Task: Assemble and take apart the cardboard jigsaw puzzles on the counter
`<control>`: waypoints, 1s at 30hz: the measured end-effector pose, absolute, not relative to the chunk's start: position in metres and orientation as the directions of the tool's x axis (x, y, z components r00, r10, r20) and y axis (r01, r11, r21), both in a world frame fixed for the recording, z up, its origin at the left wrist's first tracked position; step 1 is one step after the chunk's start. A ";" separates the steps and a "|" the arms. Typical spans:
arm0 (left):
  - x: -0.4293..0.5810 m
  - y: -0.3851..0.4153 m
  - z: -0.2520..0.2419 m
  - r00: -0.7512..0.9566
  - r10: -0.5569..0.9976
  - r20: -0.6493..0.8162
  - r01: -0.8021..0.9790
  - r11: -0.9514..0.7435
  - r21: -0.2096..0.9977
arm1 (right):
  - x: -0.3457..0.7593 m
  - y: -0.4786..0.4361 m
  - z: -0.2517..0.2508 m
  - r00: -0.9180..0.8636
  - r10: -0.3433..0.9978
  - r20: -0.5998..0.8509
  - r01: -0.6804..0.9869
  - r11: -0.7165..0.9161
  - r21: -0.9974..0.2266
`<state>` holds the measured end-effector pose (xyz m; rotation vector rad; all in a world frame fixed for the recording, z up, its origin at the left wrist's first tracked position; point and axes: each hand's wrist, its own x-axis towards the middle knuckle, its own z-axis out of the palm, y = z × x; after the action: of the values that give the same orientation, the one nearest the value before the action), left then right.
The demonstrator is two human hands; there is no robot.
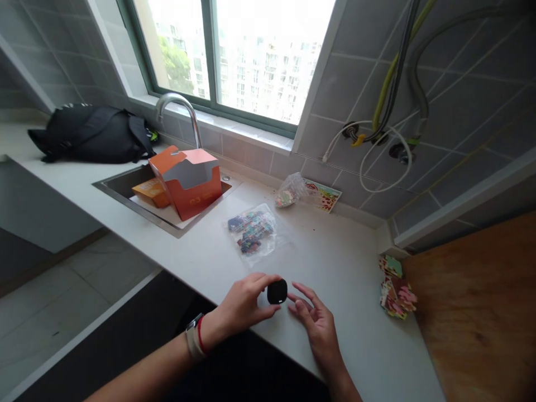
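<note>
My left hand point(247, 300) grips a small black rounded-square device point(277, 291) between thumb and fingers, just above the white countertop point(347, 262). What kind of device it is, I cannot make out. Close to its right side is my right hand point(316, 324), fingers spread and slightly curled, with nothing visible in them. Beyond the hands a clear plastic bag point(256, 231) of colourful puzzle pieces lies flat on the counter. A second clear bag point(288, 191) with pieces rests by the wall, next to a picture card point(324, 195).
Loose colourful pieces point(397, 293) are piled at the right, beside a wooden board point(477, 301). On the left, an open orange box point(192, 192) stands in the sink point(113, 181) below the faucet point(180, 100). A black backpack point(94, 134) lies farther left. Hoses point(393, 72) hang on the right wall.
</note>
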<state>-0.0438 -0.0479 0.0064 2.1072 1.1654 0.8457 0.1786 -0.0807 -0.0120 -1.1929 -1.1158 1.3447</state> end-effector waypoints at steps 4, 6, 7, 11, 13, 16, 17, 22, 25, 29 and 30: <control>-0.110 -0.029 0.003 0.286 0.913 0.292 0.653 -0.409 0.638 | 0.178 -0.083 -0.015 -0.025 0.996 -0.087 -0.085 -0.088 -0.992; -0.149 -0.022 0.000 0.175 0.930 0.323 0.719 -0.345 0.604 | 0.178 -0.084 -0.018 -0.040 0.997 -0.066 -0.053 -0.068 -0.996; -0.167 -0.019 -0.002 0.122 0.936 0.330 0.743 -0.307 0.595 | 0.178 -0.084 -0.019 -0.050 0.997 -0.050 -0.028 -0.052 -0.998; -0.224 -0.010 -0.014 -0.076 0.960 0.270 0.798 -0.104 0.594 | 0.174 -0.086 -0.022 -0.102 0.994 0.030 0.059 0.036 -0.998; -0.241 -0.006 -0.020 -0.139 0.952 0.272 0.822 -0.042 0.568 | 0.172 -0.088 -0.021 -0.116 0.990 0.074 0.060 0.081 -0.995; -0.250 0.000 -0.025 -0.129 0.933 0.335 0.849 -0.070 0.523 | 0.176 -0.091 -0.018 -0.122 0.984 0.130 0.059 0.138 -0.989; -0.248 0.001 -0.025 -0.118 0.923 0.366 0.857 -0.091 0.506 | 0.180 -0.092 -0.016 -0.122 0.982 0.144 0.085 0.155 -0.984; -0.202 -0.011 -0.015 -0.052 0.842 0.536 0.881 -0.214 0.422 | 0.225 -0.088 -0.008 -0.055 0.969 0.240 0.361 0.243 -0.900; -0.159 -0.021 -0.010 0.156 0.838 0.523 0.848 -0.385 0.364 | 0.260 -0.087 -0.010 0.075 0.933 0.351 0.491 0.272 -0.828; -0.113 -0.007 -0.017 0.359 0.834 0.419 0.823 -0.494 0.280 | 0.286 -0.095 -0.020 0.269 0.906 0.328 0.497 0.161 -0.853; -0.105 0.003 -0.020 0.363 0.851 0.380 0.840 -0.475 0.262 | 0.288 -0.096 -0.022 0.301 0.904 0.304 0.470 0.136 -0.872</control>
<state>-0.1048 0.0027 -0.0198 2.5738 1.5971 0.7402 0.2878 -0.0960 -0.0216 -1.4963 -1.3276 0.5080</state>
